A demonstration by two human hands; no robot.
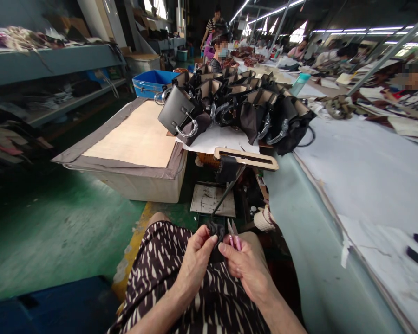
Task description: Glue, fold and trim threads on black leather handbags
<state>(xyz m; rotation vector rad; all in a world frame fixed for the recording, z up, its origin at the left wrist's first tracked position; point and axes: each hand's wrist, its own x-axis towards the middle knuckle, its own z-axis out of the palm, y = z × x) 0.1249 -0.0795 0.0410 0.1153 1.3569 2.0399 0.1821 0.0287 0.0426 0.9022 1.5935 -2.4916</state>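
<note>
Above my lap, my left hand (pixel 199 246) pinches a small dark piece of fabric (pixel 216 232) between thumb and fingers. My right hand (pixel 242 260) is closed around pink-handled scissors (pixel 234 236), whose blades point up and away from me with their tips apart. The right thumb and fingertips also meet the edge of the dark fabric. What exactly the fabric piece is, I cannot make out. Beyond my hands a wooden slotted frame (pixel 247 158) sits on a metal stand, with a scrap of black cloth (pixel 227 169) hanging from it.
Several black handbags (pixel 226 102) crowd a table ahead. To the left stands a white bin (pixel 146 185) topped by a beige board (pixel 132 134), with a blue crate (pixel 155 82) behind. A long pale worktable (pixel 365 171) runs along my right. Co-workers sit farther back.
</note>
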